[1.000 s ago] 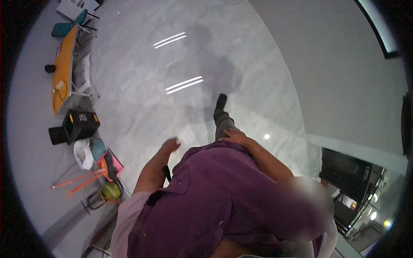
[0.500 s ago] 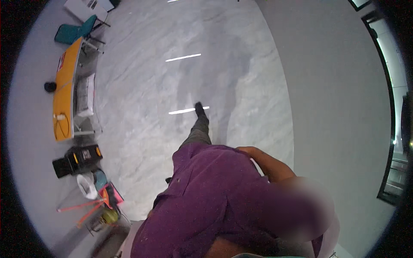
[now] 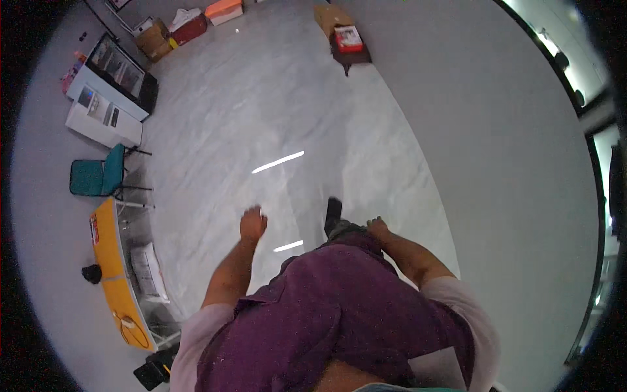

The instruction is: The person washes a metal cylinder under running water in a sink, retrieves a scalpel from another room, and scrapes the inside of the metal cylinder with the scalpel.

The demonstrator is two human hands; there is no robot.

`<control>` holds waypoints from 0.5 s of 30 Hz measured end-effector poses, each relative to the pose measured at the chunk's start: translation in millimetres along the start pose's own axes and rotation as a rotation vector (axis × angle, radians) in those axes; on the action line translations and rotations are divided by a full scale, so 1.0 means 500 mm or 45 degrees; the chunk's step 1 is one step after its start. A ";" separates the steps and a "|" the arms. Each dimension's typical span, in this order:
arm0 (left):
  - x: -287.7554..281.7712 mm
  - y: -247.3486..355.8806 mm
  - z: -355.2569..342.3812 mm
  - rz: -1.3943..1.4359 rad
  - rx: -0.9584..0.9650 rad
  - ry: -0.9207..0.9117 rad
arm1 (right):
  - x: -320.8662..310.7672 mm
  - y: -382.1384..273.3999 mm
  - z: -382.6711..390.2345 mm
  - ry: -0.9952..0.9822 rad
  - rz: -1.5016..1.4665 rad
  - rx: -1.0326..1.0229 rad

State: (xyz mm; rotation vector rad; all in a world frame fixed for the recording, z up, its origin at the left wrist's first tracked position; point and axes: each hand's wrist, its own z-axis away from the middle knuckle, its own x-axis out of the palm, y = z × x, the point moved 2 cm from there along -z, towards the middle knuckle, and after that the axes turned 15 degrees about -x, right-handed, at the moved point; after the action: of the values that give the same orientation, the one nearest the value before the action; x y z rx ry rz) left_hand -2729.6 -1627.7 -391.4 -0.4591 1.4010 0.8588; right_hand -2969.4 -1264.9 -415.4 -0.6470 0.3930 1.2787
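Observation:
My left hand [image 3: 253,222] hangs over the pale floor [image 3: 228,130], left of my purple garment [image 3: 326,300]; its fingers look bent but are smeared, and whether they hold anything is unclear. My right hand [image 3: 377,227] is beside my right thigh at the garment's edge, fingers loosely apart, with nothing seen in it. One dark shoe [image 3: 333,210] shows ahead between my hands.
Along the left stand a yellow table [image 3: 104,232], a teal chair [image 3: 88,176], white appliances [image 3: 91,127] and a glass-door cooler [image 3: 117,72]. Boxes [image 3: 186,29] line the far end. A red box [image 3: 347,40] rests on dark items by the grey right wall [image 3: 490,163].
The view has moved forward along the room; far boxes now show and the left furniture has slid downward. My left hand has reappeared and swung forward. My right hand has come out beside my thigh.

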 end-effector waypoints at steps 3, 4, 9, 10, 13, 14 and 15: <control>0.142 -0.109 -0.035 -0.001 -0.418 -0.503 | -0.337 0.154 -0.095 0.134 -0.318 -0.346; 0.188 -0.125 -0.033 0.007 -0.452 -0.680 | -0.453 0.226 -0.133 0.312 -0.495 -0.596; 0.219 -0.145 -0.094 0.214 -0.666 -0.970 | -1.081 0.387 -0.243 1.190 -1.291 -0.444; 0.215 -0.144 -0.151 0.247 -0.705 -0.980 | -1.176 0.437 -0.263 1.534 -0.861 -0.358; 0.193 -0.166 -0.355 0.356 -0.793 -0.943 | -1.391 0.525 -0.333 1.574 -1.402 -0.390; 0.174 -0.176 -0.443 0.388 -0.811 -0.897 | -1.452 0.571 -0.361 1.139 -2.303 -0.512; 0.160 -0.188 -0.560 0.417 -0.813 -0.834 | -1.492 0.640 -0.395 1.296 -1.346 -0.158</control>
State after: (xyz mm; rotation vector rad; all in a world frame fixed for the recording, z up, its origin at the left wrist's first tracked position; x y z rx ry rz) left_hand -2848.1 -1872.9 -530.2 -0.3727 0.5790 1.5705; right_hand -3454.6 -1904.8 -185.7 -1.3595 0.6601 -0.1114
